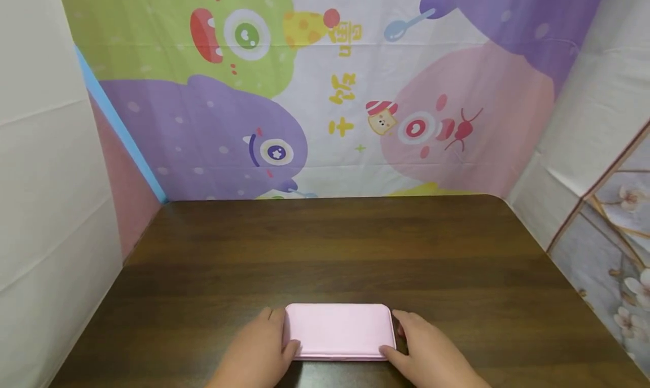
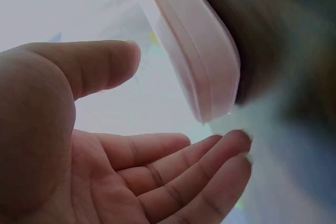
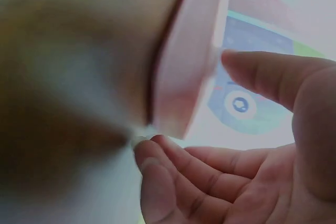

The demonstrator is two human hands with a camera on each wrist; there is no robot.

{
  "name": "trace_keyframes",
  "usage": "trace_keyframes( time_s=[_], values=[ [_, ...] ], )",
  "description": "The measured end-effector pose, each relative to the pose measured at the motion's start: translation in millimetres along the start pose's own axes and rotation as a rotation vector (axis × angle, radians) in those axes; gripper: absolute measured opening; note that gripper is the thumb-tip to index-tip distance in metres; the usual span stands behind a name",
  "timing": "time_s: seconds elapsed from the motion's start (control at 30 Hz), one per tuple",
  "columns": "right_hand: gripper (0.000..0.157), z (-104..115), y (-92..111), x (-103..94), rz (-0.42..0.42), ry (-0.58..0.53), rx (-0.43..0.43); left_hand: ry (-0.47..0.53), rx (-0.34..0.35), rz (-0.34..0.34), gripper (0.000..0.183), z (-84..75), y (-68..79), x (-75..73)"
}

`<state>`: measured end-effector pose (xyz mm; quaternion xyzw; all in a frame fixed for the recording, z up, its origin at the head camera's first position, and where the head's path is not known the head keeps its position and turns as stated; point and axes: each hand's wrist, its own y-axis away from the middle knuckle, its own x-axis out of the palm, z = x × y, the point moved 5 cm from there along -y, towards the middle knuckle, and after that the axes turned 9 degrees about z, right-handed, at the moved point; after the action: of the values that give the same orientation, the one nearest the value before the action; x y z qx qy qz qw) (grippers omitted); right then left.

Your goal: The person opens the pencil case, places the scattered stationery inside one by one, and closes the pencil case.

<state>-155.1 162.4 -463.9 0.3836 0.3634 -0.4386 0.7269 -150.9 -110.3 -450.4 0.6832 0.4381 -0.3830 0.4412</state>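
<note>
A flat, pale pink oblong case (image 1: 340, 329) with rounded corners lies closed near the front of the table. In the left wrist view a seam runs round the edge of the case (image 2: 202, 66). My left hand (image 1: 259, 345) is at its left end, thumb near the front corner and fingers loosely extended by the side. At the opposite end is my right hand (image 1: 431, 348), its thumb at the front right corner. The right wrist view has that thumb (image 3: 262, 72) right at the case's edge, with loosely bent fingers by its end.
The dark wooden table (image 1: 325, 241) stretches back to a cloth (image 1: 350, 168) printed with cartoon monsters. A pale cloth wall (image 1: 51, 151) rises on the left, and a flower-patterned panel (image 1: 609, 252) stands on the right.
</note>
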Motion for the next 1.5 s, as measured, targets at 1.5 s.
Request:
trace_keyframes(
  time_s=[1.5],
  values=[
    [0.099,-14,-74,-3.0,0.024,-0.113,0.02,0.214,-0.117,-0.092,0.083,36.2,-49.7,-21.6]
  ],
)
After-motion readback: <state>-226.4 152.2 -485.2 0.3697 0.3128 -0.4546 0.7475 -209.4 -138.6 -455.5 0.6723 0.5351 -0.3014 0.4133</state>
